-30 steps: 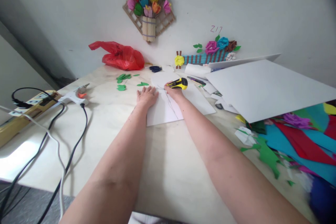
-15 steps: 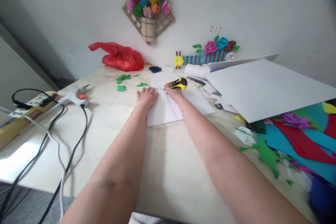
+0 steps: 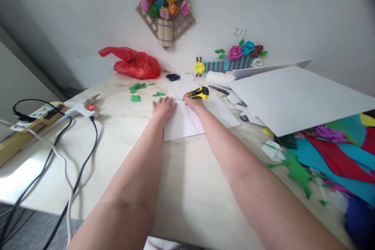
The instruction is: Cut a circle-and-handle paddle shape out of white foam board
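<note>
A white sheet of board (image 3: 178,127) lies on the table with dark curved lines drawn across it. My left hand (image 3: 164,107) rests flat at its left edge, fingers spread. In my right hand (image 3: 193,103) is a yellow and black utility knife (image 3: 199,93), gripped near its front end and tilted over the board. The blade's tip is hidden by the fingers. Small cut green leaf pieces (image 3: 137,86) lie beyond my left hand, and dark-handled scissors (image 3: 173,77) sit behind the board.
A glue gun (image 3: 83,108) and a power strip (image 3: 32,123) with trailing cables occupy the left. A red plastic bag (image 3: 136,64) stands against the wall. To the right, a large white board (image 3: 304,99) overlaps coloured scraps (image 3: 325,156), with pens (image 3: 219,89) nearby.
</note>
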`<state>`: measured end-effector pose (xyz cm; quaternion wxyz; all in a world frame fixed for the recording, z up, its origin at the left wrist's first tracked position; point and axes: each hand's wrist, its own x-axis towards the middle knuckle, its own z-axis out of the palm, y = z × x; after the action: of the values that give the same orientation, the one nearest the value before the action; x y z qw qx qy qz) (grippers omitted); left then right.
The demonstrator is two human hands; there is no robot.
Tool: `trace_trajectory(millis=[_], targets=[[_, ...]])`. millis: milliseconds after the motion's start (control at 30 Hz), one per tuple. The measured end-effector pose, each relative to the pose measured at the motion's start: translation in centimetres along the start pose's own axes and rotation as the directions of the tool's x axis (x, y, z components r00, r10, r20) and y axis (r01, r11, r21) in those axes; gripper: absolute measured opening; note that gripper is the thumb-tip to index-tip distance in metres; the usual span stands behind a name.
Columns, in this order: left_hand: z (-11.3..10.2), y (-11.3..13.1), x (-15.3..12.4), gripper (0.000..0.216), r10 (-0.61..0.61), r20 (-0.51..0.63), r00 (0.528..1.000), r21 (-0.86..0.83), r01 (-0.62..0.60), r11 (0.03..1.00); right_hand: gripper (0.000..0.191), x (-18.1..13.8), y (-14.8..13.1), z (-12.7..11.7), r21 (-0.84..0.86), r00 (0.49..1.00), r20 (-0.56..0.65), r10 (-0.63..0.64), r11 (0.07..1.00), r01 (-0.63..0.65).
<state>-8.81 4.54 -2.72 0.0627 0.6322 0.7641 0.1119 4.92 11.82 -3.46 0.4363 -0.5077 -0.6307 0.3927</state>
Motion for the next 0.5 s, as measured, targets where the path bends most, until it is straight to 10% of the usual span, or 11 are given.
trace_trajectory(millis=[500], targets=[[-0.02, 0.05, -0.02, 0.059, -0.003, -0.001, 1.0, 0.005, 0.003, 1.0, 0.005, -0.14, -0.15, 0.11, 0.037, 1.0, -0.019, -0.013, 0.999, 0.013]])
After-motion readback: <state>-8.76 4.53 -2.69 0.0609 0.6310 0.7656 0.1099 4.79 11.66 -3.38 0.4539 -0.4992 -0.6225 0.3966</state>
